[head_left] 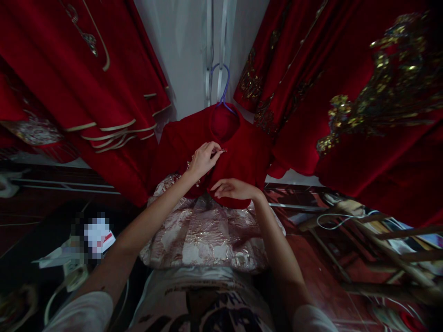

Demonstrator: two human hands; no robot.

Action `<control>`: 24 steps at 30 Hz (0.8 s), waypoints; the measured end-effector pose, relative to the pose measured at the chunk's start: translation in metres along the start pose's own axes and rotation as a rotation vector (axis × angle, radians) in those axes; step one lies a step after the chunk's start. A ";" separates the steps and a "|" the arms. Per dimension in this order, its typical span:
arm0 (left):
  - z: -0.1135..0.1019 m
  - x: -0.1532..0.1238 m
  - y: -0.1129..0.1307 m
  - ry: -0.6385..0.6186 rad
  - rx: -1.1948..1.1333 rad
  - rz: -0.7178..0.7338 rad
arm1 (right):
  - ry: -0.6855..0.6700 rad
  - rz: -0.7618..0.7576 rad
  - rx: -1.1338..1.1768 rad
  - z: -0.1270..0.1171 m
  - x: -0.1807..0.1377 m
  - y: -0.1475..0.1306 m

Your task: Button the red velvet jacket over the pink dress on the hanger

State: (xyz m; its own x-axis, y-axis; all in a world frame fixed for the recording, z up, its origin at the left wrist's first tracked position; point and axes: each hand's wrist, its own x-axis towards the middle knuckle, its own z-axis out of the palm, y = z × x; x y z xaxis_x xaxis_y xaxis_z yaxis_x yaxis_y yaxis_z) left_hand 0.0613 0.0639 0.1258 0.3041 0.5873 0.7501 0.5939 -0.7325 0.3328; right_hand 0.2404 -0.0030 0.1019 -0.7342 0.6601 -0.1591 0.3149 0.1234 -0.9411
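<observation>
A red garment [244, 148] hangs on a purple hanger [224, 87] straight ahead, its lower part resting over shiny pale pink cloth [207, 235] on my lap. At the chest, just below the round neckline, my left hand [205, 160] pinches a small shiny bit [224, 151] between thumb and forefinger; it may be a bead or trim. A beaded strand [189, 161] shows beside that hand. Lower down, my right hand [232, 189] rests palm-down by the garment's front edge, fingers loosely stretched and holding nothing visible.
Red garments with pale piping [114, 124] hang at left, others with gold sequins [380, 69] at right. A wooden stool [377, 272] with papers and a white cable stands at right. A white box [107, 242] and power strip [75, 276] lie at left.
</observation>
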 end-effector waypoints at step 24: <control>-0.009 0.004 0.005 -0.012 0.170 -0.058 | 0.122 -0.083 0.042 0.002 0.003 -0.008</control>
State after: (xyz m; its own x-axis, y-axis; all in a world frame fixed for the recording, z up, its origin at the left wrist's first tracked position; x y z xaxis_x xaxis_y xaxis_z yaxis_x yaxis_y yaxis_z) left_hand 0.0586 0.0592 0.1357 0.2738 0.6315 0.7254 0.7275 -0.6293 0.2733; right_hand 0.2343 -0.0034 0.1079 -0.6776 0.7341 -0.0453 0.2291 0.1522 -0.9614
